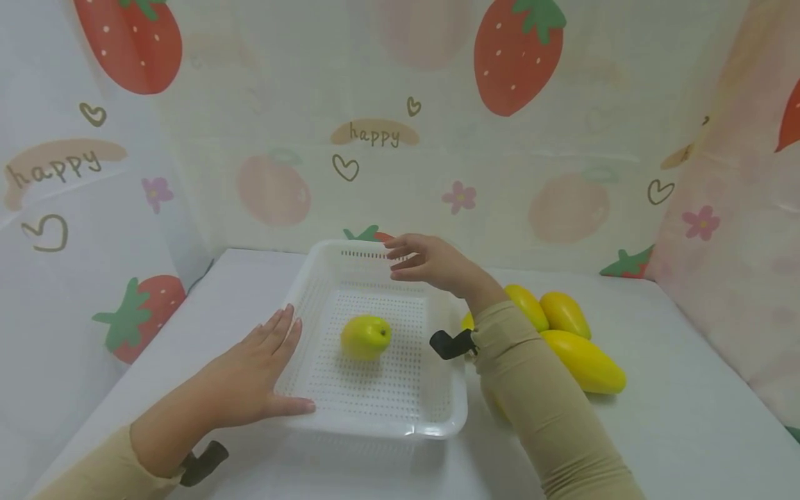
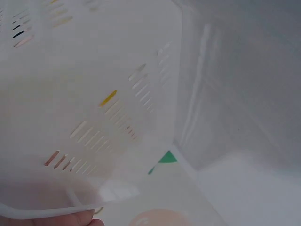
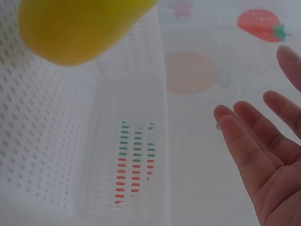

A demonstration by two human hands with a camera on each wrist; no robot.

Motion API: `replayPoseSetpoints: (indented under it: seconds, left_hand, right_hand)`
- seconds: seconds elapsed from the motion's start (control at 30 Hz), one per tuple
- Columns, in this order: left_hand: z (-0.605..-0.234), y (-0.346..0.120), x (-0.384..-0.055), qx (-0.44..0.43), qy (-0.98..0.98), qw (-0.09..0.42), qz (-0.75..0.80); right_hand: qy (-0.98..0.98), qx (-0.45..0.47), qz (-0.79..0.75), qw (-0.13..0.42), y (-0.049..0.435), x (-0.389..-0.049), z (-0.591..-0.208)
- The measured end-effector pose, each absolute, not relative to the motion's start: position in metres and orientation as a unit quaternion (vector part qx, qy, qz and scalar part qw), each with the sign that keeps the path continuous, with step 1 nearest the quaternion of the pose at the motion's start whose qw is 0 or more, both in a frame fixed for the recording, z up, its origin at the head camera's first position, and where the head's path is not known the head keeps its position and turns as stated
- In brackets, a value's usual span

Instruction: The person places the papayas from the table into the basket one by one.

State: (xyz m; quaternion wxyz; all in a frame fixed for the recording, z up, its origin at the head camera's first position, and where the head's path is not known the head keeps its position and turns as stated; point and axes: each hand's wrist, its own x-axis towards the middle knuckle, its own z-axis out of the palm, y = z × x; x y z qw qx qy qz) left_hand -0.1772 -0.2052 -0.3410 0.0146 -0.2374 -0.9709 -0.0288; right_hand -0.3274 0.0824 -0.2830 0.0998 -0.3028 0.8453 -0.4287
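Observation:
A white perforated plastic basket (image 1: 375,422) stands on the table. Inside its outline, over the holed floor, is one yellow-green mango (image 1: 365,338) with its dark stem spot facing right. My left hand (image 1: 250,375) rests along the basket's left rim, fingers extended and thumb at the near left corner. In the left wrist view, fingertips (image 2: 61,220) show just below the rim. Above the basket's far right side is my right hand (image 1: 431,264), its fingers loosely spread and holding nothing. The right wrist view shows that mango (image 3: 80,30) apart from the right hand (image 3: 268,155).
Several yellow mangoes (image 1: 584,361) lie on the white table (image 1: 681,389) right of the basket, partly hidden by the right sleeve (image 1: 537,389). A printed strawberry curtain (image 1: 437,153) hangs behind the table and along both sides. Dark wrist-camera mounts (image 1: 451,344) stick out from both sleeves.

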Motion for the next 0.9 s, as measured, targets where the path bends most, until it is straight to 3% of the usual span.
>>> replayPoseSetpoints:
  seconds: [0.9]
  left_hand:
    - [-0.346, -0.208, -0.182, -0.252, -0.967, 0.033, -0.025]
  right_hand:
    - [0.826, -0.319, -0.452, 0.105, 0.098, -0.330, -0.283]
